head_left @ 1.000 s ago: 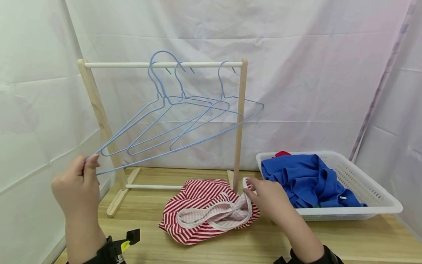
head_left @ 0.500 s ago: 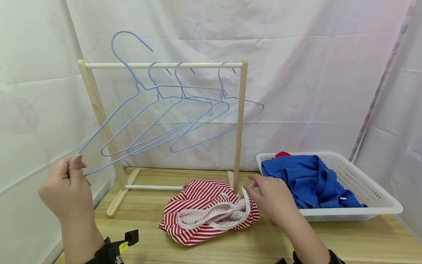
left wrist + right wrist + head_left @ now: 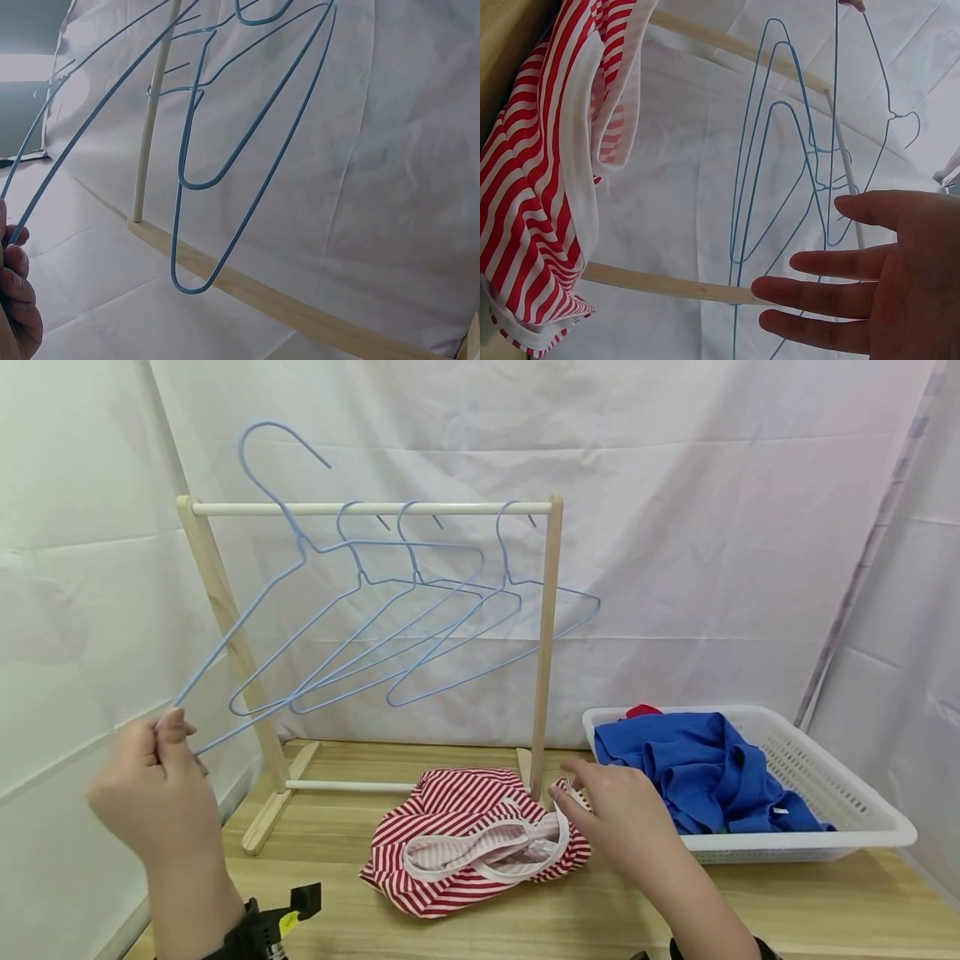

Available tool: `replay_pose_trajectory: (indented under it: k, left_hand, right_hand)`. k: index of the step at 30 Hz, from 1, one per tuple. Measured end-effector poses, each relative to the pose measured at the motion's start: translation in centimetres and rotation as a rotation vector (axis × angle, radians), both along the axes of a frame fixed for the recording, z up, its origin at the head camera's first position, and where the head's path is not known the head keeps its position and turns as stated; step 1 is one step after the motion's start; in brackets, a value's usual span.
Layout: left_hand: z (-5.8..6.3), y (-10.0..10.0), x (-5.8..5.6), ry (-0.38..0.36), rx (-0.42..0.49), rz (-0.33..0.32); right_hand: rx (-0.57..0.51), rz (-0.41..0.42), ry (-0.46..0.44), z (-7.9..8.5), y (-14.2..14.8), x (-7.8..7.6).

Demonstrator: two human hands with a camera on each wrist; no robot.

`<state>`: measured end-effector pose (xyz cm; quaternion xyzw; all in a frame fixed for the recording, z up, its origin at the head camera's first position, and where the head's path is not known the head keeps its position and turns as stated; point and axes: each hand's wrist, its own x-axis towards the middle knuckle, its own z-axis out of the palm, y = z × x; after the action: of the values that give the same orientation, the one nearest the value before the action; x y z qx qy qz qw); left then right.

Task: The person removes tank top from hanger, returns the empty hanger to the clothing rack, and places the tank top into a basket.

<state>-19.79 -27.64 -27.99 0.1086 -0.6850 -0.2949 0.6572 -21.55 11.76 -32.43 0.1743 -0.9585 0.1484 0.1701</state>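
Observation:
My left hand [image 3: 153, 781] pinches the lower left corner of a light-blue wire clothes hanger [image 3: 300, 537], which is held up before the rack, its hook above the bar. In the left wrist view, curled fingers [image 3: 21, 292] grip the wires. A red-and-white striped garment [image 3: 442, 814] with white trim lies bunched on the table. My right hand [image 3: 618, 810] hovers at its right side; in the right wrist view its fingers [image 3: 817, 294] are spread and hold nothing, apart from the striped cloth [image 3: 525, 202].
A wooden rack with a white bar [image 3: 247, 510] stands behind, with three blue hangers [image 3: 416, 581] on it. To the right, a white plastic basket [image 3: 795, 839] holds blue cloth [image 3: 697, 768] and a bit of red cloth [image 3: 643, 710]. White curtains surround the wooden table [image 3: 315, 877].
My left hand has drawn the hanger leftward and up, off the rack bar. My right hand has let go of the garment's white trim and moved slightly right.

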Motion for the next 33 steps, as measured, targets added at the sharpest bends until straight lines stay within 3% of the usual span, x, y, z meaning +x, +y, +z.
replay_pose_trajectory:
  k: [8, 17, 24, 33]
  left_hand:
    - [-0.2, 2.0, -1.0, -0.031, -0.110, -0.013]
    - [-0.5, 4.1, -2.2, -0.062, -0.170, -0.085]
    - [-0.6, 4.9, -2.6, -0.116, -0.279, -0.120]
    - [-1.1, 6.0, -3.2, -0.210, -0.263, -0.155]
  right_hand:
    - [0.015, 0.016, 0.005, 0.1, 0.0, 0.3]
    - [0.009, 0.015, -0.022, 0.2, -0.1, 0.5]
    - [0.005, 0.018, -0.014, 0.2, -0.1, 0.6]
    - [0.009, 0.018, -0.014, 0.1, -0.1, 0.6]
